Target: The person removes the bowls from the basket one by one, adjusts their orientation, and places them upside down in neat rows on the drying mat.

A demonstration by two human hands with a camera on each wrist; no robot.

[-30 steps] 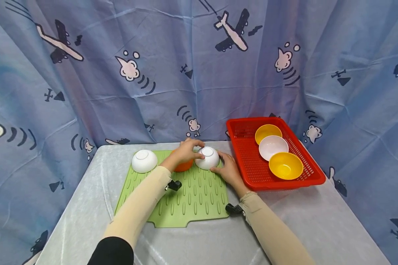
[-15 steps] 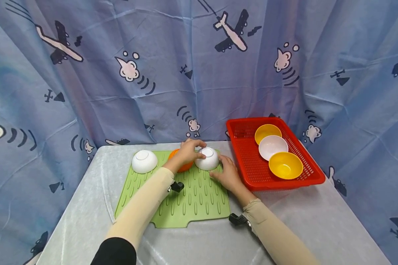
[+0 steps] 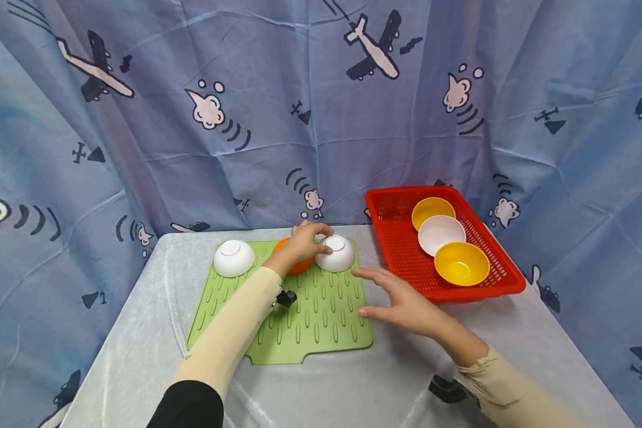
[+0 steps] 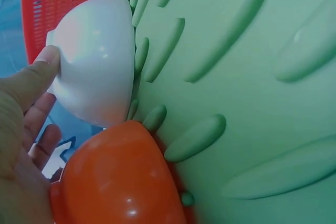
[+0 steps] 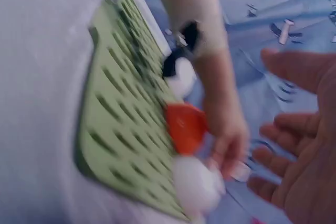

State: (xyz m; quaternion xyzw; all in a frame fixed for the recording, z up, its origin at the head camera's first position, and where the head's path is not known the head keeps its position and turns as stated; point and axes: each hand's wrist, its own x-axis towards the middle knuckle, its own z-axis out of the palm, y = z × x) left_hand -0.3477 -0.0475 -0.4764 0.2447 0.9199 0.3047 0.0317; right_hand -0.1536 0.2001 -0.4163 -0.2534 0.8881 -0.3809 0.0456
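Observation:
On the green mat point(image 3: 321, 321) a white bowl point(image 3: 338, 257) stands upside down at the back right. My left hand point(image 3: 298, 242) pinches its base between thumb and fingers; the left wrist view has the thumb against the foot of this white bowl point(image 4: 97, 61). Under that hand sits an upturned orange bowl point(image 4: 121, 177), partly hidden in the head view. Another upturned white bowl point(image 3: 234, 258) is at the mat's back left. My right hand point(image 3: 406, 303), fingers spread and holding nothing, hovers between the mat's right edge and the red basket.
A red basket point(image 3: 401, 279) on the right contains a yellow bowl point(image 3: 462, 270) in front, a pale pink bowl point(image 3: 434, 236) in the middle and another yellow bowl point(image 3: 427, 208) behind, all facing up. A patterned blue curtain point(image 3: 278, 119) hangs behind the table.
My right hand has let go of the white bowl and pulled away to the right and toward me, its fingers spreading. The left hand has stayed at the bowl, which has hardly moved.

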